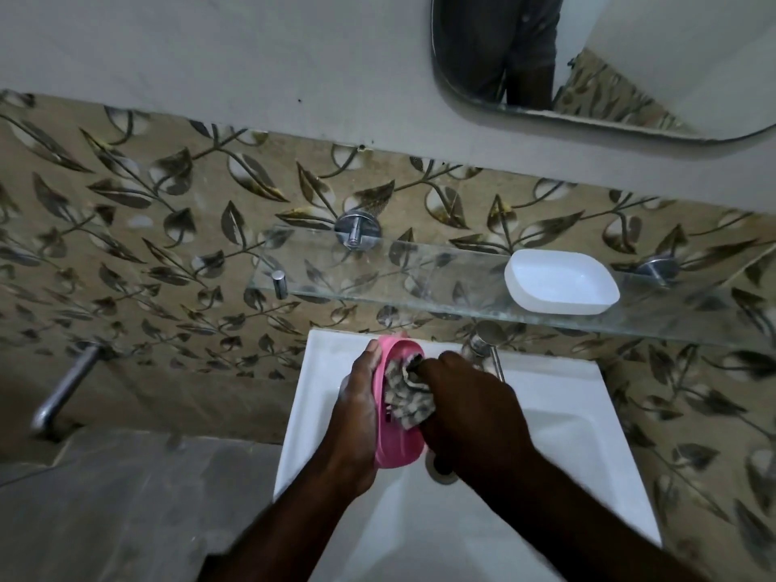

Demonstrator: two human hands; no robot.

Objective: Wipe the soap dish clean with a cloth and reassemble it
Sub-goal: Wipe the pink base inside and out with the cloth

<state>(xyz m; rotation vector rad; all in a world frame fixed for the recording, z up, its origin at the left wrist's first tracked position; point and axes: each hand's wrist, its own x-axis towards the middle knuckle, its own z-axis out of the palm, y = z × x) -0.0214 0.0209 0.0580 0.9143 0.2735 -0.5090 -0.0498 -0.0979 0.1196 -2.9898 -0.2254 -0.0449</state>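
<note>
Over the white sink [567,434], my left hand [357,409] grips the pink soap dish part [394,451] by its left rim, holding it on edge. My right hand [470,409] clutches a patterned grey-and-beige cloth [405,396] and presses it into the hollow of the pink part. The cloth hides most of the pink part's inside. The white soap dish part [560,281] lies apart on the glass shelf [420,283], at its right end, above the sink.
A chrome tap [487,346] juts out behind my right hand, under the shelf. The sink drain [441,468] shows below the pink part. Another chrome tap [63,388] sticks out of the leaf-patterned tile wall at left. A mirror [588,56] hangs upper right.
</note>
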